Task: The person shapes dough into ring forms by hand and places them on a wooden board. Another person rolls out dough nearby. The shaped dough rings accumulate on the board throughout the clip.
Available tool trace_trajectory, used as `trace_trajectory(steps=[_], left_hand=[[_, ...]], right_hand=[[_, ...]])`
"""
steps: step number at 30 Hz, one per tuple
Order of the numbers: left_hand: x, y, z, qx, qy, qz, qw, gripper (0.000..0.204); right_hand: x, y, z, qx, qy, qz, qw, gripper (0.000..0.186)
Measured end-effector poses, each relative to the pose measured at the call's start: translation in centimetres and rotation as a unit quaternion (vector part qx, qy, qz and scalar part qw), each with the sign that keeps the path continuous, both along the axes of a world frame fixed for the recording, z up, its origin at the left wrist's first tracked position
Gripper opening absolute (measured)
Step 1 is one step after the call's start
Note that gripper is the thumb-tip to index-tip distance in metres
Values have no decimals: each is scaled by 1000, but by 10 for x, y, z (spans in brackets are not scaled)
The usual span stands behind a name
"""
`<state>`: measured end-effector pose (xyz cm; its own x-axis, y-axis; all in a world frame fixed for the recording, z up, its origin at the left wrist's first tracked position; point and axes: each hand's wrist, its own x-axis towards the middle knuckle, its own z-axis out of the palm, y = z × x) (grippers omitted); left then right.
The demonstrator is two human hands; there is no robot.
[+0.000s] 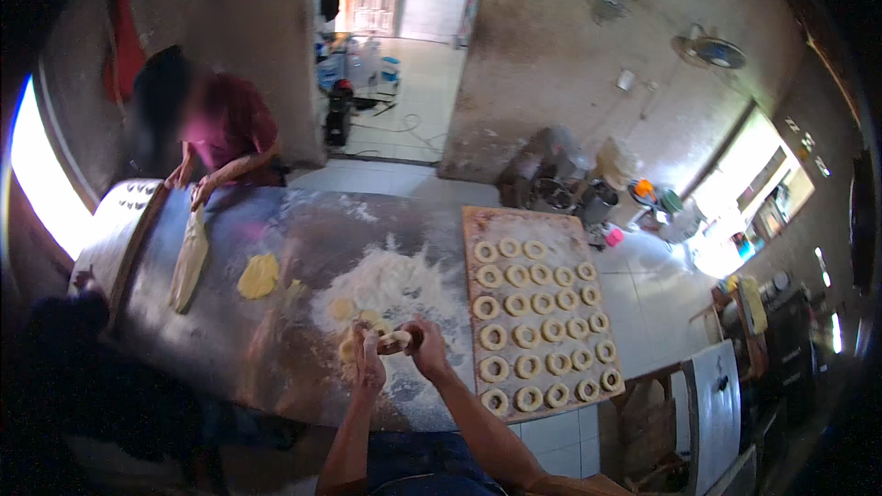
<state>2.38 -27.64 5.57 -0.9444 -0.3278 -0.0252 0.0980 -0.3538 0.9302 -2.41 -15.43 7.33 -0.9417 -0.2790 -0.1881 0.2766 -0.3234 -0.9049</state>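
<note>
Between my hands, a little above the floured metal table [308,312], is a pale dough ring [395,342]. My left hand [368,366] grips its left side, and my right hand [426,349] has its fingers curled round the right side. Small dough pieces [343,310] lie just beyond and left of my hands, partly hidden by them. A broad heap of white flour [395,277] spreads on the tabletop behind the ring. To the right, a wooden board [514,220] carries several rows of shaped dough rings [543,302].
At the table's far left a co-worker [241,119] in a dark red shirt handles a long dough strip [190,262]. A flat yellow dough piece [258,276] lies between us. Another person's dark shape shows at lower left. A chair [643,422] stands right of the board.
</note>
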Motion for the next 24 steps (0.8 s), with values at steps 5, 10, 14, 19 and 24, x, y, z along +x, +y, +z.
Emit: trace_trajectory(steps=[5, 10, 14, 19, 24], left_hand=[[-18, 47, 9, 49, -39, 22, 998, 26], [-46, 69, -11, 383, -42, 6, 923, 31], [-75, 100, -56, 496, 53, -145, 855, 36], [-100, 164, -14, -133, 146, -75, 977, 42], [-160, 237, -69, 193, -83, -100, 973, 37]], right_hand=[[-9, 15, 5, 295, 38, 22, 954, 59], [8, 34, 21, 96, 17, -100, 990, 61], [-21, 80, -13, 386, 118, -10, 915, 53], [-37, 149, -7, 313, 155, -122, 929, 50], [-83, 210, -23, 279, 140, -135, 940, 50]])
